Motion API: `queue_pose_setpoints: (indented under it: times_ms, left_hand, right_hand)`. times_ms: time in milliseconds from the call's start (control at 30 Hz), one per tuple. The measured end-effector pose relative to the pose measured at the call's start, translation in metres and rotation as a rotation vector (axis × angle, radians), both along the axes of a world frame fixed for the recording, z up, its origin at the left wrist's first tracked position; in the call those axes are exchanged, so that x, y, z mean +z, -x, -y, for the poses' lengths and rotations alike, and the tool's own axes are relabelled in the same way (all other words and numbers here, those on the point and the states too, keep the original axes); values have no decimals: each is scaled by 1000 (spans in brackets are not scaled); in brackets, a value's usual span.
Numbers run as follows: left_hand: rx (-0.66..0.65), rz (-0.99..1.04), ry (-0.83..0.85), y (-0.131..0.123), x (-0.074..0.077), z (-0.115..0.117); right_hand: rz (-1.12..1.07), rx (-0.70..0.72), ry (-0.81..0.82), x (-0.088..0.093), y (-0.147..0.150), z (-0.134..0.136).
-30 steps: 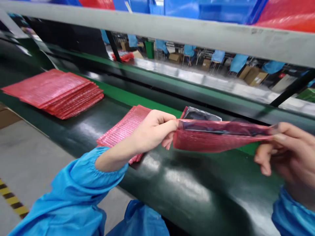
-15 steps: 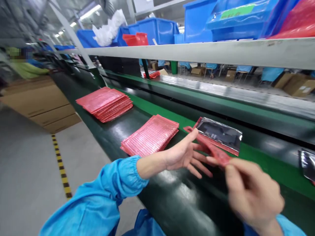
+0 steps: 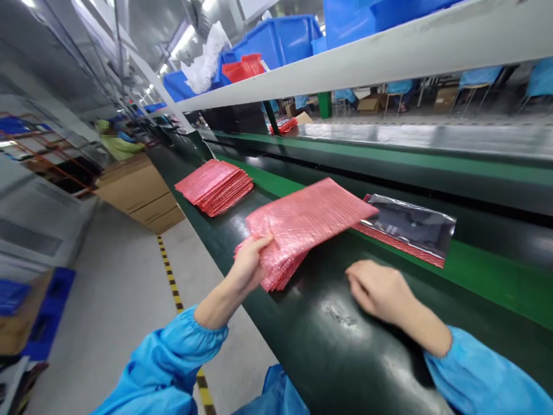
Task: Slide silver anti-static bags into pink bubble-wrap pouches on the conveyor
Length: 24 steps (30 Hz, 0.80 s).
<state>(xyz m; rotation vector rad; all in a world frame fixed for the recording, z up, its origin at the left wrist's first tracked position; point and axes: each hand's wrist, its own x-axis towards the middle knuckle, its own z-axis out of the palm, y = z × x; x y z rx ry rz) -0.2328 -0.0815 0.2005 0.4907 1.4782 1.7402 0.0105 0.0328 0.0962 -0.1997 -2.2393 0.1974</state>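
Observation:
My left hand (image 3: 249,262) grips a red bubble bag (image 3: 311,213) by its near left corner, thumb on top. The bag is held tilted above a small stack of red bubble bags (image 3: 285,274), which it partly covers. My right hand (image 3: 380,291) hovers over the dark green belt, fingers curled in, with nothing visible in them. Beyond it lies a flat black item in clear glossy film (image 3: 410,227), on top of a red bubble bag (image 3: 400,245). The held bag's far corner overlaps this pair's left end in view.
A taller stack of red bubble bags (image 3: 218,187) sits further left on the belt (image 3: 345,346). Above runs a white shelf (image 3: 345,63) with blue bins (image 3: 279,43) and a red bin (image 3: 244,68). Cardboard boxes (image 3: 133,190) stand left of the belt, near a person in a yellow-green top (image 3: 118,144).
My left hand has moved left and closed on a bubble bag over the small stack. The right hand has released the red piece it pinched and moved left. The view has shifted left.

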Motion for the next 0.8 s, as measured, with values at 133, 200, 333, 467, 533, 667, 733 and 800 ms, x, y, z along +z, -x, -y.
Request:
queue_pose_setpoints:
  times_ms: [133, 200, 333, 467, 533, 667, 733, 800]
  left_hand:
    - [206, -8, 4, 44, -20, 7]
    - [241, 19, 83, 56, -38, 14]
    - [244, -68, 238, 66, -67, 26]
    - [203, -502, 305, 74, -76, 35]
    - [157, -696, 456, 78, -72, 41]
    - [128, -1196, 761, 74, -56, 55]
    - [0, -1356, 722, 62, -53, 58]
    - [-230, -1330, 566, 41, -58, 54]
  right_hand:
    - [367, -576, 262, -29, -31, -72]
    - [545, -819, 435, -33, -53, -102]
    - [693, -1123, 686, -34, -90, -136]
    - [686, -1145, 883, -36, -97, -145]
    - [634, -1088, 957, -37, -91, -145]
    - [401, -981, 1130, -40, -76, -145]
    - [297, -913, 1226, -41, -69, -144]
    - [182, -823, 1323, -41, -62, -140]
